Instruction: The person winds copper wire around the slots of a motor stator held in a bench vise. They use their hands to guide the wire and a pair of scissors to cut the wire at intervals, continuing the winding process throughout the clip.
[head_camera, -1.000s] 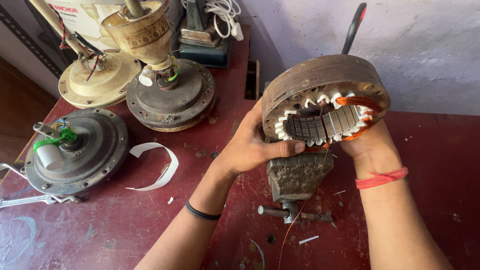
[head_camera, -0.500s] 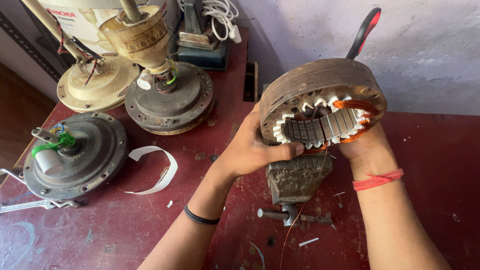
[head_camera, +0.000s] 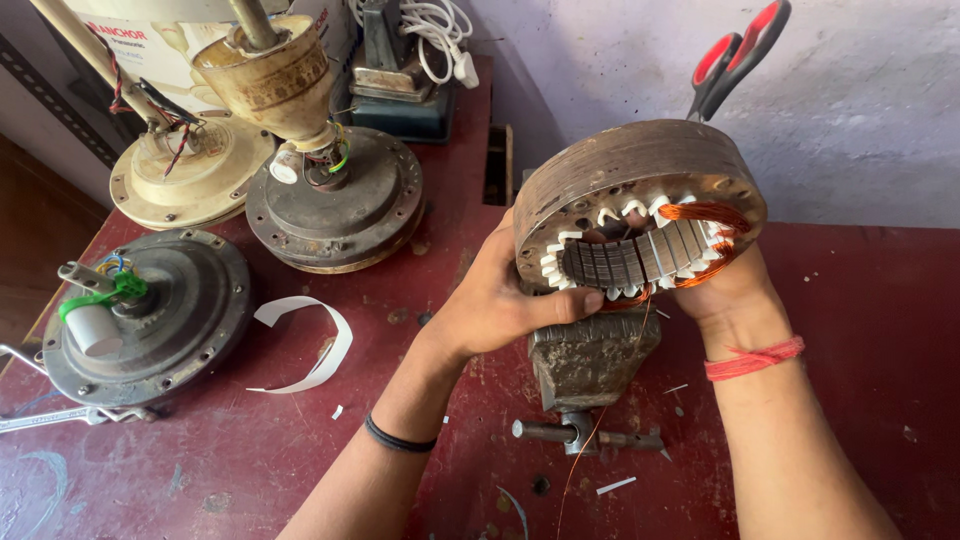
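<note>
low in the frame, a thin copper wire trails down over the red table, past the vise and its handle bar at bottom centre. just above the vise, both hands are up: the left hand is wrapped around the stator's lower left edge, thumb laid across the front rim, closed firmly on it. the right hand cups the lower right side from behind, clamped on the same piece, a red thread at the wrist. the stator sits centre right of the frame, held tilted over the vise, white slot liners and copper winding showing inside its ring. out left, a curled white strip lies on the table, and beside it a dark motor housing with a green-wired capacitor. further back, upper left, a second dark housing and a cream one. top right, red-handled scissors against the wall.
</note>
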